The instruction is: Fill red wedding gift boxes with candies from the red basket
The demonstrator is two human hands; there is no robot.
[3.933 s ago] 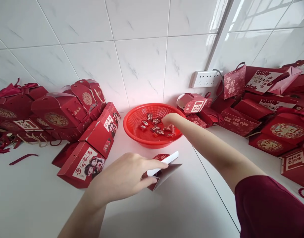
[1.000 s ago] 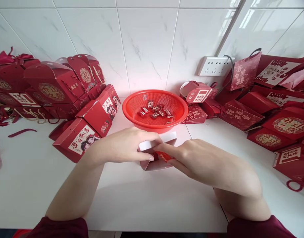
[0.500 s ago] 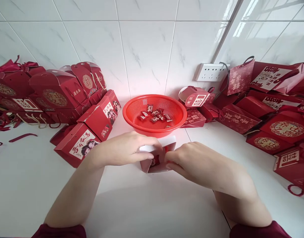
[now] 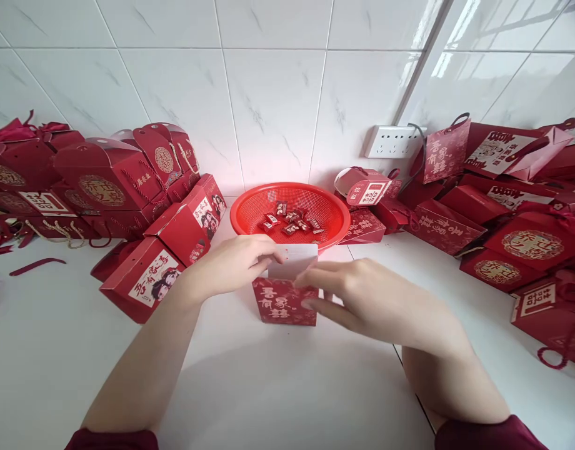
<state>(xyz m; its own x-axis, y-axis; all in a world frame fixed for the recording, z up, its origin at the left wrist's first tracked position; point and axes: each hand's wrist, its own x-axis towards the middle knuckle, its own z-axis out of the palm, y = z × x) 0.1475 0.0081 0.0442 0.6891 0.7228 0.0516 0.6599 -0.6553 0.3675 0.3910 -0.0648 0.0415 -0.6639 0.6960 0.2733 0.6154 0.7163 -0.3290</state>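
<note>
A small red gift box (image 4: pixel 284 306) with white Chinese characters stands upright on the white table, its pale inner flap raised at the back. My left hand (image 4: pixel 238 265) pinches the box's upper left edge near that flap, fingers bent over it. On the right side, my right hand (image 4: pixel 357 292) has its thumb against the printed front and its fingers at the top edge. The box's inside is hidden from this angle. Just behind it, a red plastic basket (image 4: pixel 327 209) holds several wrapped candies (image 4: pixel 292 222).
Red gift boxes (image 4: pixel 104 181) are stacked at the left, with more boxes (image 4: pixel 526 244) piled at the right. A white power strip (image 4: pixel 394 142) is on the tiled wall, with a dark cable. A red strip (image 4: pixel 38 267) lies on the table at far left.
The box has tipped from showing its open top to standing with its printed front towards me. My right hand has come out of the opening to the box's right side.
</note>
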